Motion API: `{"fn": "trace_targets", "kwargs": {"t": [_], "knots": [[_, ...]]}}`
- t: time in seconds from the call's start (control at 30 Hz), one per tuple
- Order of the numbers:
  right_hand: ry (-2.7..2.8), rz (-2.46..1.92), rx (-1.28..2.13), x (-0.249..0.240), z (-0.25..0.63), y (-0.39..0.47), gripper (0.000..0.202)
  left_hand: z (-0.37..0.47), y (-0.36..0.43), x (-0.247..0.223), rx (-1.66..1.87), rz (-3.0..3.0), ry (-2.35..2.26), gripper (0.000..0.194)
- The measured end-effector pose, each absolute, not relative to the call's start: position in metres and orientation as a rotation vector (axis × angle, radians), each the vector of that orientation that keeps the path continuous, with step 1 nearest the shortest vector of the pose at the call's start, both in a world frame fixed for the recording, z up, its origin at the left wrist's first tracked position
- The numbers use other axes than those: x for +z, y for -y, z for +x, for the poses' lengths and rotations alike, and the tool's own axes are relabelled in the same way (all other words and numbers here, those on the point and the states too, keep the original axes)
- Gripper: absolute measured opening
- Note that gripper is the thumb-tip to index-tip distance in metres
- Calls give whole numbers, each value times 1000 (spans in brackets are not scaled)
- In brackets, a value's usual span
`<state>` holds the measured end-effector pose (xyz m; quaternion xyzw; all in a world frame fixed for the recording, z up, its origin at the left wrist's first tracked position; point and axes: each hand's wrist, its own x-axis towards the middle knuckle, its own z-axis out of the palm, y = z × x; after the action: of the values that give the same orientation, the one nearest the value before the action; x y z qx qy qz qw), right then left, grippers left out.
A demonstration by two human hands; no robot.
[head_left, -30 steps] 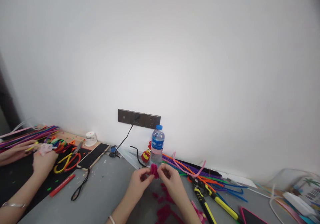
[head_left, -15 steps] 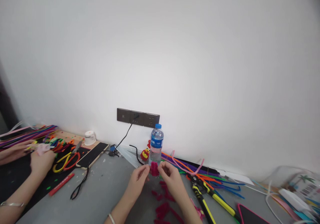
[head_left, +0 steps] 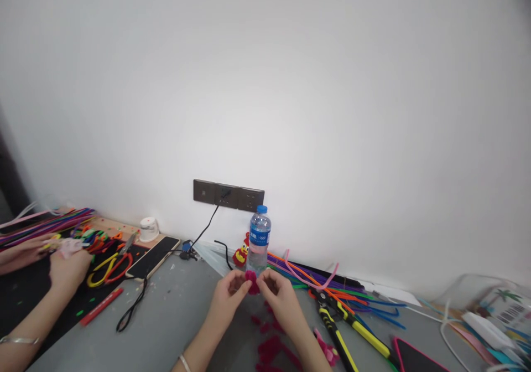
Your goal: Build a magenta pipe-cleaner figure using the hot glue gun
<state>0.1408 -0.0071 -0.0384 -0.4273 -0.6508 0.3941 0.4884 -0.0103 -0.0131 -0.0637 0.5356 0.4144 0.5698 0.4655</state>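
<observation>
A small fuzzy magenta piece (head_left: 251, 282) is pinched between my two hands, in front of a water bottle (head_left: 259, 242) with a blue cap. On its left side, my left hand (head_left: 230, 294) grips it with thumb and fingertips. From the right, my right hand (head_left: 277, 294) holds its other edge the same way. Below my hands, several loose magenta pieces (head_left: 271, 350) lie on the grey table, partly hidden by my right forearm. A red figure (head_left: 240, 254) with a yellow beak stands beside the bottle.
Pliers (head_left: 344, 327) and coloured pipe cleaners (head_left: 369, 303) lie on the right. A phone (head_left: 154, 258), scissors (head_left: 111, 269) and a red pen (head_left: 102, 306) lie on the left. Another person's hands (head_left: 68, 267) hold something pale pink at far left.
Both my hands have shifted slightly left with the magenta piece, and their fingertips are closer together around it.
</observation>
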Motion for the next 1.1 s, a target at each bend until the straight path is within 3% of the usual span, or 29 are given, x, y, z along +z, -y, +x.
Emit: {"fn": "trace_targets", "kwargs": {"t": [0.77,1.1], "knots": [[1524,-1031,914,-44,139,3,30,-11,18,-53,1516,1356,-1045,22],[1639,-1021,705,-41,139,7,15,-13,16,-60,1538,1396,-1034,18]]}}
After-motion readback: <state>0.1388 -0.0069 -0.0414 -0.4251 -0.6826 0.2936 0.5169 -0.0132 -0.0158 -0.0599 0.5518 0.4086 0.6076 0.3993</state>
